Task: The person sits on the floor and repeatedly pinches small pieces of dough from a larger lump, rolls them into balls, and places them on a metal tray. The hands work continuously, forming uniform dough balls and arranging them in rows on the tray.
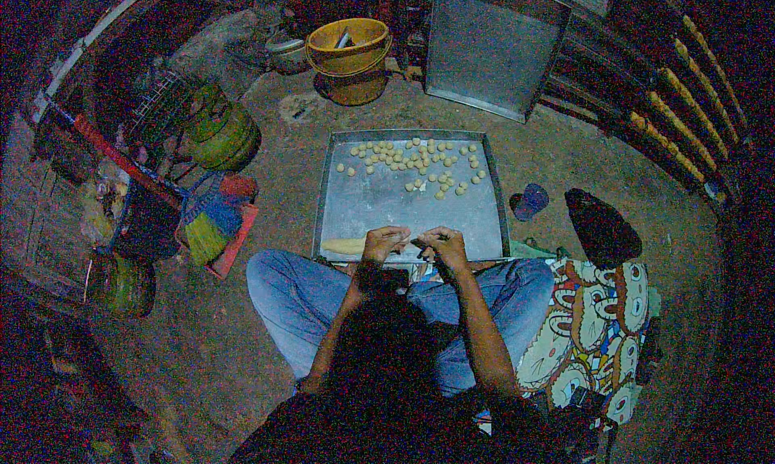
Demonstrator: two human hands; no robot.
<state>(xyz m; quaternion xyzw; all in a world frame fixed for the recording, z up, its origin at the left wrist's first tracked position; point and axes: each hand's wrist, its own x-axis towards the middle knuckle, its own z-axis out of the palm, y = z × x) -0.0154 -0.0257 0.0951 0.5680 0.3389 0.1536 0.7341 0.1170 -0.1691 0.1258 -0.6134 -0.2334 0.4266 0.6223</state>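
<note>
A shallow metal tray (pixel 363 207) lies on the floor before my crossed legs. Many small pale balls, which look like dough, are scattered over its far half. Along the near left edge lies a pale roll of dough (pixel 344 245), its right end at my left hand (pixel 387 241). My right hand (pixel 444 243) is raised over the near edge, close beside the left, with its fingers bent together. Both hands have their fingertips close to each other. Whether anything small sits between the fingers is too dark and grainy to tell.
A yellow bucket (pixel 348 58) and an upright metal tray (pixel 490 52) stand beyond. Green gas cylinders (pixel 224 128), a broom (pixel 206 237) and a red dustpan (pixel 236 243) are at left. Right are a dark bag-like object (pixel 602 228) and a cartoon-patterned cloth (pixel 581 337).
</note>
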